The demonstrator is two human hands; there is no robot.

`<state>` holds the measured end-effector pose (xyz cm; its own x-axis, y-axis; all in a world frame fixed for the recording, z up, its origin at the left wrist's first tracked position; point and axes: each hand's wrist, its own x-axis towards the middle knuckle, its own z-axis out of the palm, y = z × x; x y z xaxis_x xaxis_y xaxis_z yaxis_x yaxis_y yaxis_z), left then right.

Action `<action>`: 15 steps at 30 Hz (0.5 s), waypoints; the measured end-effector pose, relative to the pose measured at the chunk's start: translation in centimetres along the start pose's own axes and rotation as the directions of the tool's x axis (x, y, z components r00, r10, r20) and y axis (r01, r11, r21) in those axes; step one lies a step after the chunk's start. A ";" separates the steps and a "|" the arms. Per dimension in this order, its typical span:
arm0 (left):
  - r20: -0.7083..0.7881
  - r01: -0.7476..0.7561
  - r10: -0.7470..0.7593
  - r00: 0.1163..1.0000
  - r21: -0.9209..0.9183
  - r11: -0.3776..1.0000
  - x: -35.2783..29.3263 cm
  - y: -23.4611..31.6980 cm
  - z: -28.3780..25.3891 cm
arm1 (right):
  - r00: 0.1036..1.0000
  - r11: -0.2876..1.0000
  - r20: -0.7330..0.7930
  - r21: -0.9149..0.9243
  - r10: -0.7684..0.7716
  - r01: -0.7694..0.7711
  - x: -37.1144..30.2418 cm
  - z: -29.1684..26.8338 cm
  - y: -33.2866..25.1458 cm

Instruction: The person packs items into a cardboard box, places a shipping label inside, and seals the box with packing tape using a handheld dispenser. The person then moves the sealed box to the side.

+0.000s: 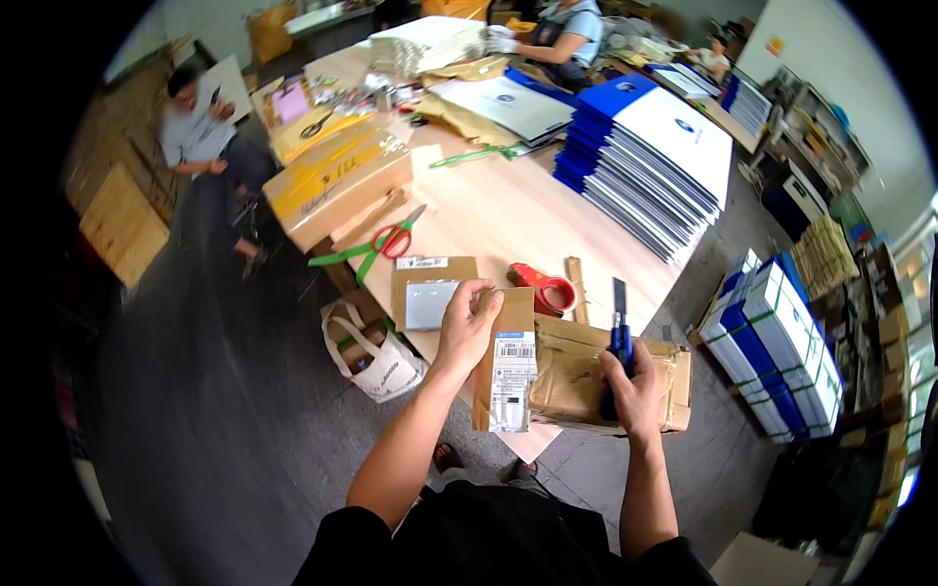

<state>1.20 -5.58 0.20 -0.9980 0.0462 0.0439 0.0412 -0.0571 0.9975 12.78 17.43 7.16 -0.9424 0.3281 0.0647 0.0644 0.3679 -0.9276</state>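
My left hand (471, 327) is closed on the upper left part of a flat brown cardboard piece (524, 305) that carries a white shipping label (511, 376). In my right hand (633, 391) is a blue and black utility knife (620, 337), its blade out and pointing away from me. Beneath the knife, at the table's near edge, lies a brown cardboard box (567, 376) with tape over it. Left of the cardboard piece is another flat brown package (457, 269) with a pale panel. A red tape dispenser (540, 286) sits just beyond my hands.
Red-handled scissors (394, 239) and a taped carton (337, 181) lie left on the table (489, 210). A tall stack of blue-white folders (645, 146) stands at the right. A cloth bag (366, 352) hangs below the left edge. One person (210, 137) sits left; others work at the back.
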 end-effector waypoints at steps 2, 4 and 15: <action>-0.009 -0.181 0.185 0.983 0.173 0.968 0.9 0.6 2.6 | 0.999 0.999 -0.021 0.009 -0.034 0.034 0.0 0.1 0.9; 0.134 -0.208 0.175 0.975 0.290 0.934 1.2 0.2 3.8 | 0.995 0.995 -0.049 -0.062 -0.082 0.079 -0.1 0.1 1.0; 0.232 -0.336 0.248 0.941 0.739 0.584 -0.7 3.7 4.3 | 0.997 0.992 -0.016 -0.108 -0.070 0.067 -0.1 -0.8 0.9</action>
<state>2.24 -1.50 4.06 -0.9173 0.2605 0.3011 0.3951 0.6881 0.6085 13.21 18.44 6.65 -0.9391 0.3160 0.1351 0.0359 0.4813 -0.8758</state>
